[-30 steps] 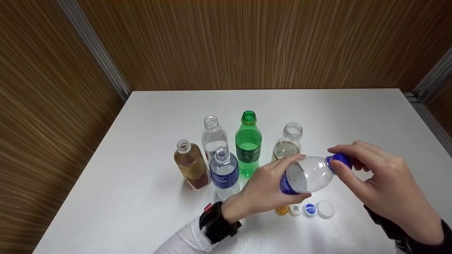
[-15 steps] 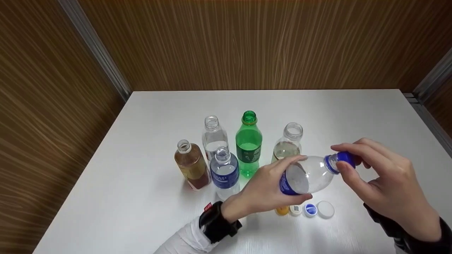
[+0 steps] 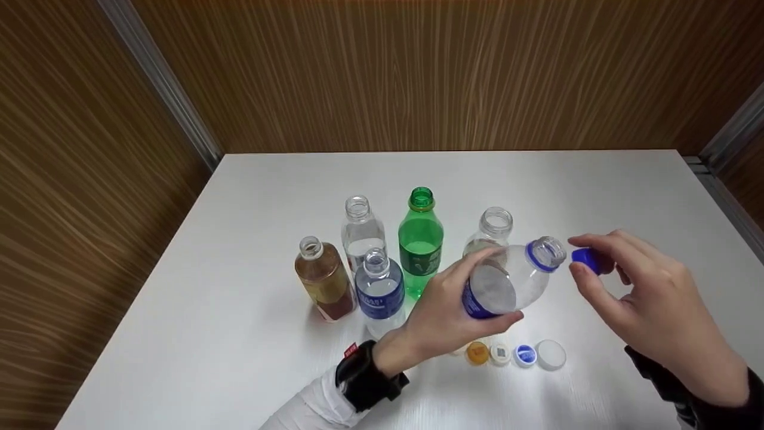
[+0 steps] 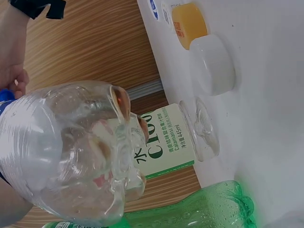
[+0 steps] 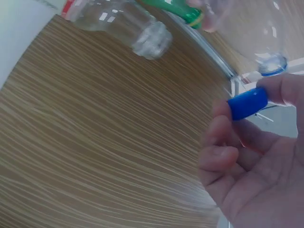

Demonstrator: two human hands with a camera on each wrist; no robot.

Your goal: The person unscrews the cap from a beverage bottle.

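Note:
My left hand (image 3: pixel 447 301) grips a clear plastic bottle (image 3: pixel 525 286) with a blue label, tilted so its uncapped neck points up and right. A blue ring stays round that neck. Just right of the mouth, my right hand (image 3: pixel 650 298) pinches a blue bottle cap (image 3: pixel 586 260) between thumb and fingers, apart from the bottle. The right wrist view shows the cap (image 5: pixel 248 103) held at the fingertips. In the left wrist view, the held bottle's ridged base (image 4: pixel 118 156) faces the camera.
Uncapped bottles stand on the white table (image 3: pixel 239 370): a brown one (image 3: pixel 322 275), a blue-labelled one (image 3: pixel 379 292), a clear one (image 3: pixel 363 233), a green one (image 3: pixel 421 239), and a wide-mouthed one (image 3: pixel 495 230) behind the held bottle. Several loose caps, including an orange cap (image 3: pixel 477 353) and a white cap (image 3: pixel 550 355), lie in front.
The blue cap has come off the bottle and moved slightly right with my right hand. The bottle's neck has swung upward and a little left in my left hand.

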